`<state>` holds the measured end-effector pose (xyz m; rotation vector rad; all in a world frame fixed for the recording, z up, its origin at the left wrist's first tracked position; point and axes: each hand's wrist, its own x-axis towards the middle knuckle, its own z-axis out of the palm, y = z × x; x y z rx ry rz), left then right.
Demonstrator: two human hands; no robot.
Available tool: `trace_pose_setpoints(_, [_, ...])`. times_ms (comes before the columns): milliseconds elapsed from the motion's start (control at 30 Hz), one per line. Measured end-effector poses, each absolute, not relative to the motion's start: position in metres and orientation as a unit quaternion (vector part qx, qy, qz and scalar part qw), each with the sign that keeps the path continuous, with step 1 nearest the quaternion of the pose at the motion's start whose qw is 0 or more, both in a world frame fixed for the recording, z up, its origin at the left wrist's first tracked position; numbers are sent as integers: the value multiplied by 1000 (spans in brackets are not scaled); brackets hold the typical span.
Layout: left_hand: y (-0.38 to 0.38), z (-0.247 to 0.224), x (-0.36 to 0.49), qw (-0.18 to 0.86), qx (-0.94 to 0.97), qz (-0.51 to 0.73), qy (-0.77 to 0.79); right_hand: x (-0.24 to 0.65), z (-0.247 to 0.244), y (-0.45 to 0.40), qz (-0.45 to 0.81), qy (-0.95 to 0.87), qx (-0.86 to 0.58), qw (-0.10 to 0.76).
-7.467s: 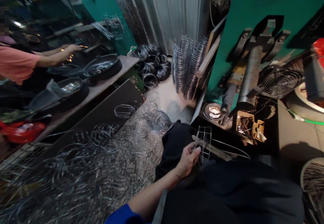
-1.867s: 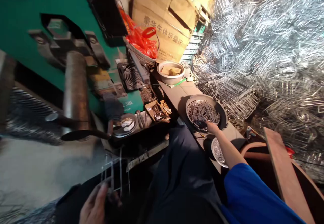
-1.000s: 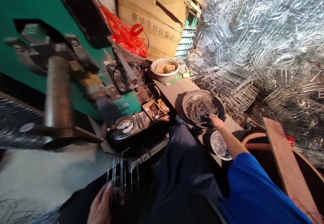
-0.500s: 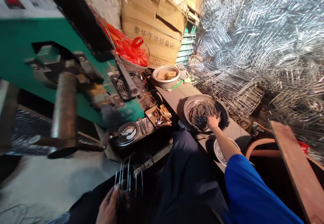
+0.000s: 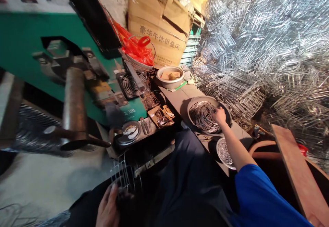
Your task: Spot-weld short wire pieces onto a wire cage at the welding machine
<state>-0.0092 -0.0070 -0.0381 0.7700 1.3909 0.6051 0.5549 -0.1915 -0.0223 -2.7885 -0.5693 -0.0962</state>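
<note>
Low on the left, my left hand (image 5: 109, 203) is closed round the lower part of a small wire frame (image 5: 123, 174) made of thin metal rods. Part of the frame is lost in the dark. My right hand (image 5: 219, 115) reaches into a wide round basin (image 5: 229, 117) and touches the right edge of a heap of bent wire pieces (image 5: 204, 115). Its fingers are curled together, and what lies between them is hidden. Beside that forearm stands a white bowl (image 5: 219, 151) with small metal pieces (image 5: 225, 153).
A green machine (image 5: 23, 45) with a thick metal cylinder (image 5: 75, 103) stands on the left. Pliers (image 5: 144, 126), a small carton (image 5: 155, 117) and a dish (image 5: 128, 133) lie near it. Wire racks (image 5: 269, 32) are heaped on the right. A wooden board (image 5: 295, 172) leans at lower right.
My right hand has moved up and right within the basin, from the middle of the wire heap to its edge. The wire frame in my left hand has tilted and sits slightly lower.
</note>
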Motion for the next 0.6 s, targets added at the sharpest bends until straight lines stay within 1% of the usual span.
trace_pose_setpoints(200, [-15, -30, -12, 696, 296, 300, 581, 556, 44, -187, -85, -207, -939, 262])
trace_pose_setpoints(233, [-16, -27, -13, 701, 292, 309, 573, 549, 57, -187, -74, -224, -921, 310])
trace_pose_setpoints(267, [-15, -24, -14, 703, 292, 319, 565, 540, 69, -187, -51, -246, -891, 378])
trace_pose_setpoints(333, [-13, -17, -15, 703, 301, 338, 549, 513, 90, -183, 22, -285, -782, 554])
trace_pose_setpoints(367, [-10, -13, -14, 702, 308, 348, 540, 497, 98, -179, 65, -296, -719, 626])
trace_pose_setpoints(400, [-8, -10, -12, 700, 315, 359, 531, 480, 104, -172, 108, -305, -670, 668])
trace_pose_setpoints(433, [-5, -7, -10, 695, 324, 375, 521, 463, 108, -163, 149, -315, -647, 678])
trace_pose_setpoints(467, [-3, -4, -8, 689, 332, 393, 511, 447, 109, -153, 183, -330, -643, 667])
trace_pose_setpoints(533, [-1, 1, -2, 675, 348, 429, 490, 420, 107, -129, 226, -368, -668, 606])
trace_pose_setpoints(600, [-2, 6, 3, 666, 366, 452, 467, 398, 98, -106, 231, -406, -700, 541])
